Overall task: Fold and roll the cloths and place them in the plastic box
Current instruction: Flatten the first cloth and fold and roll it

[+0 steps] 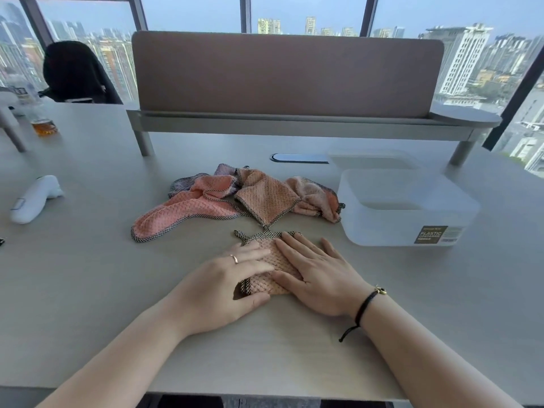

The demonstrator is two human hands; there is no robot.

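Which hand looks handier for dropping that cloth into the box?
Probably the right hand: it presses the folded cloth on the side nearer the box. The left hand would have to cross over.

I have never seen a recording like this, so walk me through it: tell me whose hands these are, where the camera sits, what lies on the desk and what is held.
There is no machine here, just a person working with bare hands. The single picture comes from a camera worn on the head, looking forward and down.

The left hand and right hand lie flat, fingers straight, pressing a folded cloth onto the desk. Neither has a curled grip on it.

Behind it lies a pile of loose cloths. To the right stands the plastic box, which looks empty. At far left lie a white device and a glass. A divider stands behind.
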